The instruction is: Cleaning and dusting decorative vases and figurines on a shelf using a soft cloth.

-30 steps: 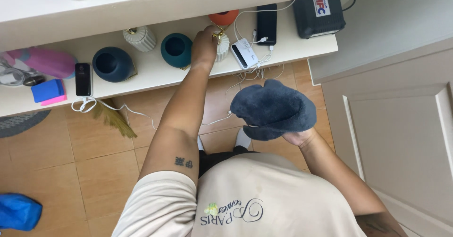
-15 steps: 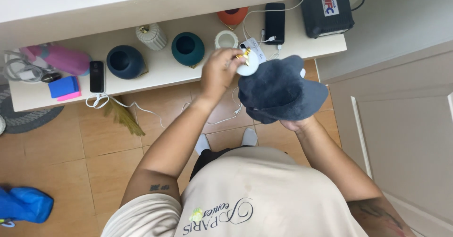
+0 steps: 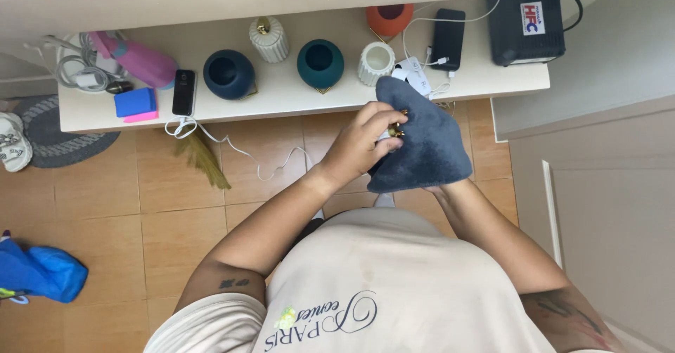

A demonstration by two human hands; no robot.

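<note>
Below the white shelf (image 3: 295, 100), left hand (image 3: 362, 142) grip pinching small gold-trimmed object (image 3: 396, 129), right hand hidden under blue cloth (image 3: 422, 142), holding it

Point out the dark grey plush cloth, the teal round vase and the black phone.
dark grey plush cloth (image 3: 425, 145), head view, middle of fabric.
teal round vase (image 3: 320, 64), head view, rim.
black phone (image 3: 183, 92), head view, screen.

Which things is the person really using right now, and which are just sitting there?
In use:
left hand
small gold-topped thing
blue-grey cloth

Just sitting:
teal vase
dark blue vase
white ribbed cup
black phone
white shelf
</note>
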